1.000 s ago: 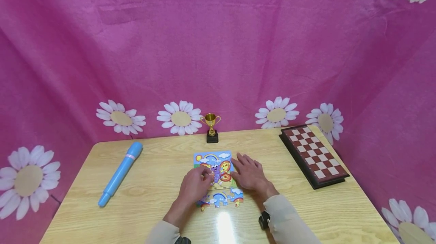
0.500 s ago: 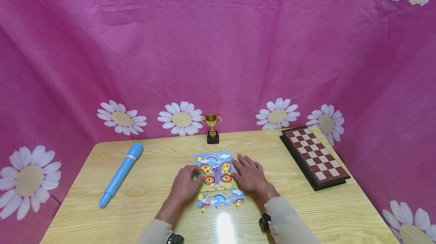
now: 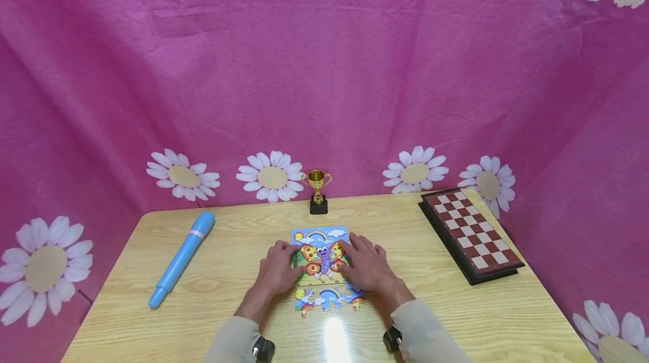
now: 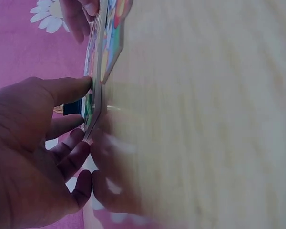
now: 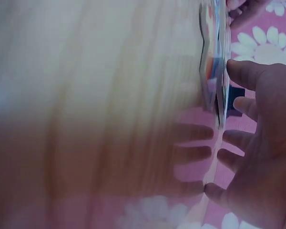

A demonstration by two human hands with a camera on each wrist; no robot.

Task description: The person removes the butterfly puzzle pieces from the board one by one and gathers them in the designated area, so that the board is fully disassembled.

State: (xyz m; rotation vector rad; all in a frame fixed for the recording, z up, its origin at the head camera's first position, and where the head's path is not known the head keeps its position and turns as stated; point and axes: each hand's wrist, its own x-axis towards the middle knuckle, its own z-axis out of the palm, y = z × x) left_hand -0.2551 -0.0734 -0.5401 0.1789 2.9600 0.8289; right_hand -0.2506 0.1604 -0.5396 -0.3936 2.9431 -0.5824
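A square butterfly puzzle [image 3: 323, 260] lies flat on the table, showing a purple butterfly beneath a rainbow. Along its near edge is a strip of joined jigsaw pieces [image 3: 330, 298] with a sun, a rainbow and clouds. My left hand [image 3: 278, 270] is at the puzzle's left side, thumb and index fingertips touching its edge area in the left wrist view. On the opposite side, my right hand [image 3: 369, 264] lies with spread fingers, its thumb and index tips over the right butterfly wing. The right hand partly covers the strip's right end.
Behind the puzzle stands a small gold trophy cup [image 3: 316, 182] on a black base. To the left lies a long blue tube-shaped object [image 3: 182, 259]; to the right, a red-and-white checkered chessboard [image 3: 469, 230]. Pink floral cloth [image 3: 324, 81] walls the wooden table [image 3: 243, 225].
My left hand has drawn back from the butterfly's middle to the left edge. My right hand has shifted slightly left, its fingertips now over the picture.
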